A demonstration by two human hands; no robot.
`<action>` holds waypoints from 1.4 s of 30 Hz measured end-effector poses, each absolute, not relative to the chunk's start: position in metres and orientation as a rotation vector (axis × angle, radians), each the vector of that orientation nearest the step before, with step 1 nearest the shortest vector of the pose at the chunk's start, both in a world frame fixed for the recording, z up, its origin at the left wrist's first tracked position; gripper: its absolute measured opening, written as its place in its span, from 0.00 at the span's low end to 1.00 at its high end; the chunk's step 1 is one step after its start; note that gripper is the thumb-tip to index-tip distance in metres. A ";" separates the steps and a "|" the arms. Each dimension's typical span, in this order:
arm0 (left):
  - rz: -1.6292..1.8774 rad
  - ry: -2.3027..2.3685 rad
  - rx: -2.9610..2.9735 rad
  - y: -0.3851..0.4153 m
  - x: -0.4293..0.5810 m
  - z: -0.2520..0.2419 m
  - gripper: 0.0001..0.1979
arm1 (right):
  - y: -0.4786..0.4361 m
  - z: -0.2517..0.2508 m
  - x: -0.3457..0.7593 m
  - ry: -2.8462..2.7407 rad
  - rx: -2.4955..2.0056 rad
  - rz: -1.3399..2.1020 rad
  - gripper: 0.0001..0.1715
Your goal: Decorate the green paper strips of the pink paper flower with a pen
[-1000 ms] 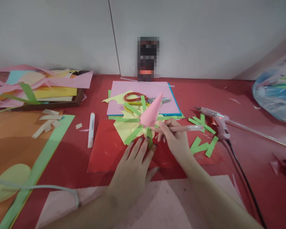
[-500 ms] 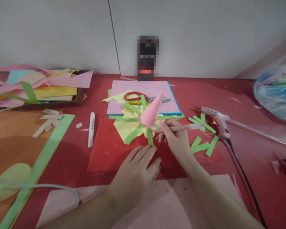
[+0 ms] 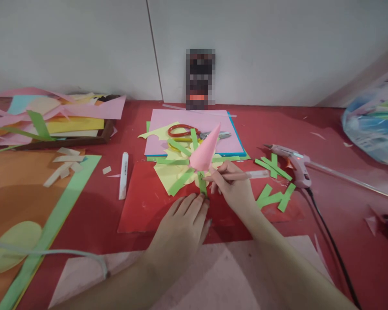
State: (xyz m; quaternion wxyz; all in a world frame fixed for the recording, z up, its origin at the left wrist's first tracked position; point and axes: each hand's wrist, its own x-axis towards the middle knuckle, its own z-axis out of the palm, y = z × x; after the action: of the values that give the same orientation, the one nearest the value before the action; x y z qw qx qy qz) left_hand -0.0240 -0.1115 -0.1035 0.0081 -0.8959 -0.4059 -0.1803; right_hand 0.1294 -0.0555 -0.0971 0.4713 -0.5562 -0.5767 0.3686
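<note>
The scene is dimly lit; soft shadows are cast on the pink sheet (image 3: 228,275) at lower centre; a dark object (image 3: 200,79), upper centre, is pixelated; detail is softened.

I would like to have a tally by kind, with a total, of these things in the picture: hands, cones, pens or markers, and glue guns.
Hands: 2 (left hand, right hand)
Cones: 1 (pink cone)
Pens or markers: 2 (held pen, white marker)
Glue guns: 1 (pink glue gun)
Total: 6
</note>
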 end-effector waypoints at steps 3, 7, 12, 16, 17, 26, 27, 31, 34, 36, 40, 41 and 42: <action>-0.542 -1.261 -2.811 -0.111 -0.025 -0.103 0.16 | -0.056 -0.097 0.129 -1.422 -1.372 0.902 0.15; -0.503 -1.241 -2.815 -0.110 -0.026 -0.103 0.16 | -0.056 -0.096 0.128 -1.442 -1.371 0.887 0.15; -0.486 -1.233 -2.818 -0.110 -0.026 -0.104 0.17 | -0.055 -0.095 0.128 -1.442 -1.372 0.860 0.15; -0.485 -1.233 -2.825 -0.110 -0.026 -0.105 0.16 | -0.055 -0.096 0.129 -1.449 -1.361 0.888 0.16; -0.488 -1.231 -2.826 -0.110 -0.026 -0.105 0.16 | -0.055 -0.097 0.129 -1.453 -1.363 0.894 0.16; -0.484 -1.236 -2.838 -0.110 -0.026 -0.104 0.16 | -0.057 -0.097 0.130 -1.410 -1.393 0.875 0.16; -0.488 -1.236 -2.835 -0.110 -0.026 -0.104 0.16 | -0.057 -0.097 0.130 -1.411 -1.390 0.876 0.16; -0.499 -1.240 -2.836 -0.109 -0.026 -0.104 0.16 | -0.056 -0.095 0.129 -1.426 -1.383 0.873 0.15; -0.495 -1.248 -2.831 -0.110 -0.026 -0.104 0.16 | -0.056 -0.096 0.129 -1.440 -1.374 0.861 0.15; -0.492 -1.249 -2.831 -0.110 -0.026 -0.104 0.16 | -0.055 -0.096 0.129 -1.443 -1.358 0.862 0.15; -0.488 -1.262 -2.853 -0.110 -0.026 -0.103 0.16 | -0.056 -0.097 0.130 -1.431 -1.374 0.878 0.15; -0.489 -1.265 -2.856 -0.110 -0.026 -0.102 0.16 | -0.056 -0.097 0.130 -1.430 -1.389 0.877 0.15; -0.488 -1.265 -2.858 -0.110 -0.026 -0.102 0.16 | -0.056 -0.096 0.130 -1.429 -1.402 0.876 0.15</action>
State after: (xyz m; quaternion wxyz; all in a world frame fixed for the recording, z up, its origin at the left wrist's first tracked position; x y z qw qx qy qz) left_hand -0.0263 -0.1098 -0.1023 -0.0108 -0.9033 -0.4000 -0.1544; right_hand 0.1303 -0.0565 -0.0963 0.4602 -0.5697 -0.5806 0.3558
